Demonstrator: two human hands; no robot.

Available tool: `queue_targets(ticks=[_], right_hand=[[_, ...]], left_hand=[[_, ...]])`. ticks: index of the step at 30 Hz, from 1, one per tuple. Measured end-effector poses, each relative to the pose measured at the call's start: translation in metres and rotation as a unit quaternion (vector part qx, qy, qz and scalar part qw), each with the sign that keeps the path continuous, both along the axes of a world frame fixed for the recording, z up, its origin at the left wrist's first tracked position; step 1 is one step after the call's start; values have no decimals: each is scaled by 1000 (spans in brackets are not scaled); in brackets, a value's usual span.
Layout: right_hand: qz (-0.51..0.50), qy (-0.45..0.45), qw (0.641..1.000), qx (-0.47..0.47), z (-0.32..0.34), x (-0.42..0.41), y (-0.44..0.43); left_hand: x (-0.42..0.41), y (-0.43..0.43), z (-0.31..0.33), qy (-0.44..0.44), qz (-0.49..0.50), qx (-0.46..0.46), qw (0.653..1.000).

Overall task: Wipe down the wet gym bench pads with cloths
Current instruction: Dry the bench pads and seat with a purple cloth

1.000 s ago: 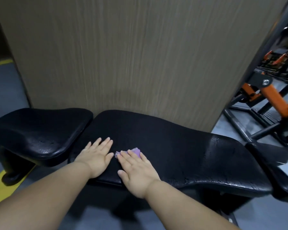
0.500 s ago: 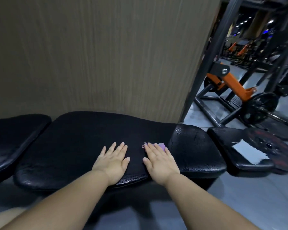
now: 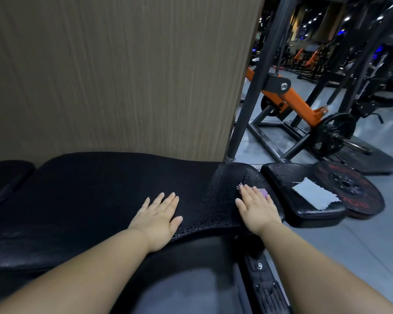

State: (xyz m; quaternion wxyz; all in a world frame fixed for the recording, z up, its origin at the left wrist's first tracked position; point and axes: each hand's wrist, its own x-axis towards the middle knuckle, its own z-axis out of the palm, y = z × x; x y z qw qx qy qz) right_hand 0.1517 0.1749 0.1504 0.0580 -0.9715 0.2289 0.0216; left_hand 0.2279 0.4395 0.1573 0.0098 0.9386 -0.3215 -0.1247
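Observation:
A long black bench pad (image 3: 95, 191) runs across the view, matte on the left and beaded with water at its right end. My right hand (image 3: 256, 207) lies flat on that wet end, pressing a small purple cloth (image 3: 263, 192) that peeks out past the fingers. My left hand (image 3: 159, 217) rests flat on the pad's front edge, fingers apart, holding nothing. A smaller wet black pad (image 3: 288, 189) sits to the right with a white cloth (image 3: 313, 197) lying on it.
A wood-grain wall panel (image 3: 123, 73) stands right behind the bench. A black steel upright (image 3: 254, 87), an orange lever machine (image 3: 293, 100) and weight plates (image 3: 354, 189) crowd the right side. Another black pad (image 3: 5, 175) lies at far left. Grey floor shows below.
My right hand has slid the purple cloth rightward along the pad to its wet right end. My left hand followed to the right, staying flat on the pad.

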Motion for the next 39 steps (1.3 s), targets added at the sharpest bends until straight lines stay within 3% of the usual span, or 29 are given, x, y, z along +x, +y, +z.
queue_targets(ticks=[6,15,28,36,39], right_hand=[[6,16,1000,7,6,-3,2],[93,42,994,47,11,-13,11],[-18,48,998,47,10,31,-26],[-89,-105,989,52,5,16,-11],[-91,-105,989,46,2,14,-9]], left_hand=[[-12,-23,15,44,50,35,997],[-25,-109,23,79,-51,42,995],[21,-137,-4,-6,-193,-39,980],[22,-129,-7,-7,-190,-84,978],[22,-127,-7,-12,-181,-91,979]])
